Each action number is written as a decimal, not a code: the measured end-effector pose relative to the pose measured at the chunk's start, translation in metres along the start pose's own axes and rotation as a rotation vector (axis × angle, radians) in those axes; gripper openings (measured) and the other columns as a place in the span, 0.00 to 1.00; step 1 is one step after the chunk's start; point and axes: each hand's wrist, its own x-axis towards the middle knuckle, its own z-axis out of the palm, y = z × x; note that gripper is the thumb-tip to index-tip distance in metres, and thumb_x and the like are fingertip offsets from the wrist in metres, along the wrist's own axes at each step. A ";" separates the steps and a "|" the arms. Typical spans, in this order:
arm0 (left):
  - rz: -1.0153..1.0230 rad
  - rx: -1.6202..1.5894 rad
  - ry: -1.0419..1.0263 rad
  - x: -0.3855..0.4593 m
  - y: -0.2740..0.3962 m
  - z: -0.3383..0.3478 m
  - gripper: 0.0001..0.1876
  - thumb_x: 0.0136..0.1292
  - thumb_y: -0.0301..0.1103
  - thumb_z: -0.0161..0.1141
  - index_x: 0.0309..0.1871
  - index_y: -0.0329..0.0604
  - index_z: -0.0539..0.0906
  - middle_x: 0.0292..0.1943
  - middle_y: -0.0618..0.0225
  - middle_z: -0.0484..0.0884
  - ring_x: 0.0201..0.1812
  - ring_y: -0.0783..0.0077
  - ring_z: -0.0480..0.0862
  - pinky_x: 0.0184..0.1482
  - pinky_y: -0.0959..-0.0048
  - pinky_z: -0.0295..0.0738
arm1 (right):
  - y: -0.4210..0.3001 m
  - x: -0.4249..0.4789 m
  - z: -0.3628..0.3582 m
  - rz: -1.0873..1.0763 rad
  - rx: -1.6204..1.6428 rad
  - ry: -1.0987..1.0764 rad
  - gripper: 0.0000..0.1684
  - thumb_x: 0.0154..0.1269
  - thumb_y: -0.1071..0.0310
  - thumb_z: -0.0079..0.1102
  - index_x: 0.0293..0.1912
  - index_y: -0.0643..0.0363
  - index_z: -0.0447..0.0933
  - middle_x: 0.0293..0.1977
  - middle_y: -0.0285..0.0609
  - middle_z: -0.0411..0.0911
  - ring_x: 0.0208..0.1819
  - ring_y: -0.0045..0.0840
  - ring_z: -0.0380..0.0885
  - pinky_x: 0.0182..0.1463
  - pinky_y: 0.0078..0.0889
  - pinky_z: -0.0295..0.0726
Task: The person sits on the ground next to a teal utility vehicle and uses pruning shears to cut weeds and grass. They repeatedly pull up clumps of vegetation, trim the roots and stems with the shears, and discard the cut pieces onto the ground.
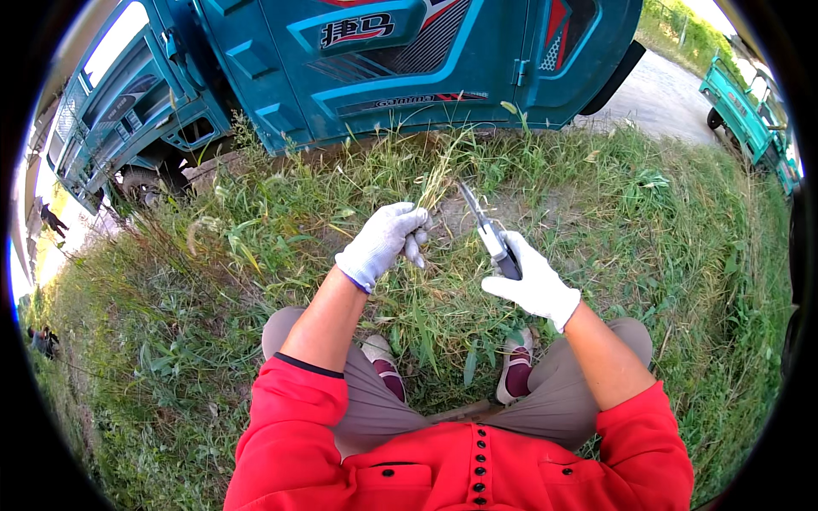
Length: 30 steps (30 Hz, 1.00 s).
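Note:
My left hand (386,243), in a white knit glove, is closed round a bunch of grass stems (441,175), whose tops stick up past the fingers. My right hand (533,274), gloved alike, grips the dark handle of a bladed hand tool (491,236), seemingly a folding saw or a sickle. Its narrow dark blade points up and to the left, just right of the stems and apart from my left hand. Under both hands lie cut and standing grass and a patch of bare soil (543,207).
A blue-green cargo vehicle (396,70) stands across the far side, close beyond the grass. Another teal one (741,115) is at the far right by a paved road (664,96). People (43,342) are distant at left. My shoes (514,367) rest in the grass.

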 end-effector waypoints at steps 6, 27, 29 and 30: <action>-0.017 0.083 -0.014 0.000 0.000 0.002 0.11 0.72 0.35 0.51 0.38 0.37 0.76 0.24 0.68 0.78 0.15 0.79 0.74 0.21 0.75 0.78 | 0.012 0.000 0.005 -0.037 -0.011 -0.171 0.45 0.54 0.49 0.71 0.64 0.59 0.62 0.53 0.52 0.73 0.56 0.36 0.73 0.61 0.35 0.69; -0.228 0.362 -0.241 -0.006 -0.008 0.029 0.12 0.71 0.35 0.53 0.33 0.37 0.76 0.22 0.70 0.76 0.14 0.79 0.74 0.20 0.78 0.77 | 0.026 0.004 0.031 0.209 0.009 -0.175 0.27 0.55 0.49 0.68 0.39 0.62 0.70 0.31 0.47 0.74 0.34 0.34 0.73 0.40 0.38 0.73; -0.224 0.352 -0.234 -0.006 -0.006 0.029 0.12 0.71 0.35 0.53 0.34 0.37 0.77 0.22 0.71 0.76 0.15 0.80 0.75 0.20 0.79 0.75 | 0.027 0.003 0.032 0.209 0.019 -0.152 0.25 0.54 0.50 0.69 0.37 0.61 0.71 0.28 0.44 0.74 0.31 0.32 0.73 0.37 0.37 0.73; -0.217 0.335 -0.228 -0.006 -0.006 0.028 0.12 0.71 0.35 0.53 0.34 0.37 0.77 0.22 0.72 0.77 0.15 0.81 0.75 0.20 0.79 0.75 | 0.028 0.004 0.032 0.193 0.011 -0.150 0.24 0.55 0.51 0.69 0.37 0.61 0.71 0.28 0.43 0.74 0.30 0.30 0.73 0.36 0.36 0.73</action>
